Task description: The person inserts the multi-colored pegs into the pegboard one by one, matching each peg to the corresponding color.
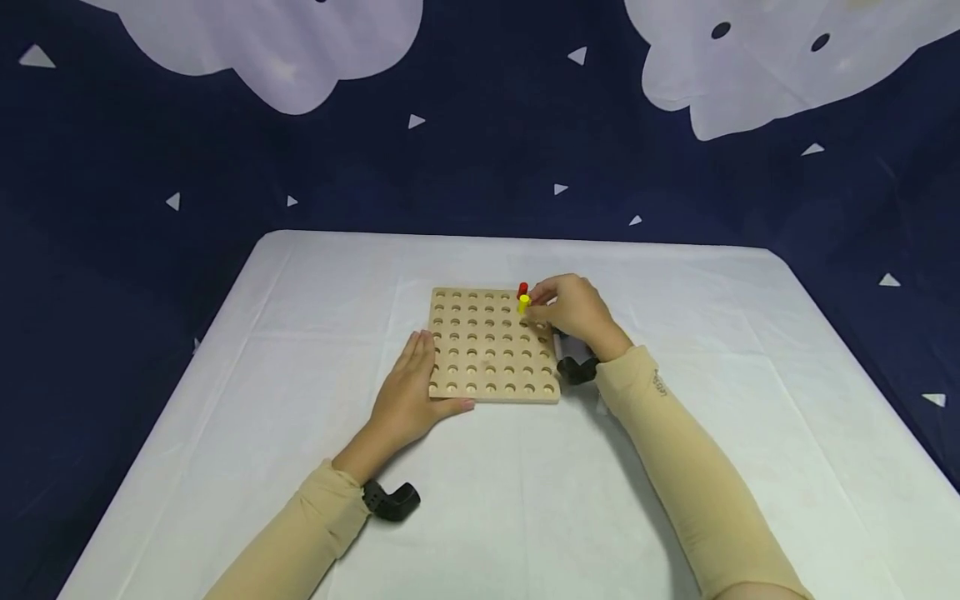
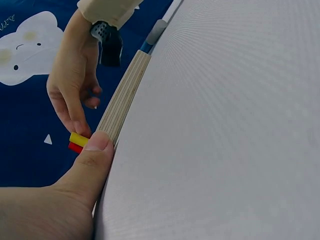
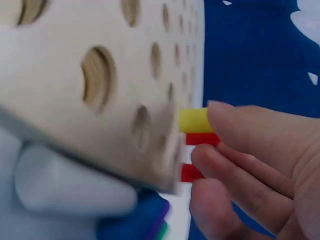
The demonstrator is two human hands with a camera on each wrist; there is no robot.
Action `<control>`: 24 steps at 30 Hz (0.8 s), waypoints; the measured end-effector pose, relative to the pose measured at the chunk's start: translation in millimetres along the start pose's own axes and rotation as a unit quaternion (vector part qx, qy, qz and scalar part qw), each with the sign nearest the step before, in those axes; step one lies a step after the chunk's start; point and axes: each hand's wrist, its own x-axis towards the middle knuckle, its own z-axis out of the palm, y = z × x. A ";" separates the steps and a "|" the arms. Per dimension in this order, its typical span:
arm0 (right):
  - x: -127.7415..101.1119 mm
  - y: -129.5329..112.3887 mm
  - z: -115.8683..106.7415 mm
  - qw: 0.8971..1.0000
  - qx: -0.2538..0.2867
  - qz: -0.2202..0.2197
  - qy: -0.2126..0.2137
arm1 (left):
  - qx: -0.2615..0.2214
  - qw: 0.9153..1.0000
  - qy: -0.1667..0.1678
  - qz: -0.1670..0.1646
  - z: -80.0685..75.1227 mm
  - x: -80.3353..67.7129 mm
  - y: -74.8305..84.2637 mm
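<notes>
— Item held?
— Yellow peg (image 1: 523, 303): a short cylinder, upright in a hole near the far right corner of the wooden pegboard (image 1: 491, 343), a red peg (image 1: 522, 289) just beyond it. Right hand (image 1: 572, 312) pinches its top between fingertips (image 3: 240, 125).
— And the other hand?
— Left hand (image 1: 408, 398) — fingers straight along the board's left edge, thumb (image 2: 92, 155) pressed against the near edge. Both over a white tablecloth (image 1: 675, 467).
</notes>
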 end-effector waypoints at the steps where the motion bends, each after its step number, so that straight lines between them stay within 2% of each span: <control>1: -2.6 0.4 -3.4 1.000 -0.003 -0.001 0.004 | 0.000 1.000 -0.001 0.000 0.7 0.1 -0.1; 9: -19.4 16.8 -32.9 0.998 -0.010 0.038 0.056 | 0.002 1.000 -0.002 -0.001 1.4 2.1 -2.2; 14: -32.0 33.1 -45.8 0.995 -0.060 0.054 0.062 | 0.002 1.000 -0.004 -0.002 0.4 2.7 -3.0; 16: -38.5 38.4 -51.2 0.993 -0.088 0.068 0.044 | 0.000 1.000 -0.005 -0.003 1.0 3.0 -3.0; 19: -46.4 45.1 -59.1 0.987 -0.129 0.096 -0.012 | -0.001 1.000 -0.005 -0.001 2.7 3.4 -3.1; 22: -50.8 50.7 -64.4 0.979 -0.153 0.118 -0.069 | -0.004 1.000 -0.004 0.000 3.9 3.4 -2.9; 24: -52.3 53.4 -66.0 0.975 -0.161 0.126 -0.090 | -0.005 1.000 -0.005 -0.002 4.1 3.7 -2.3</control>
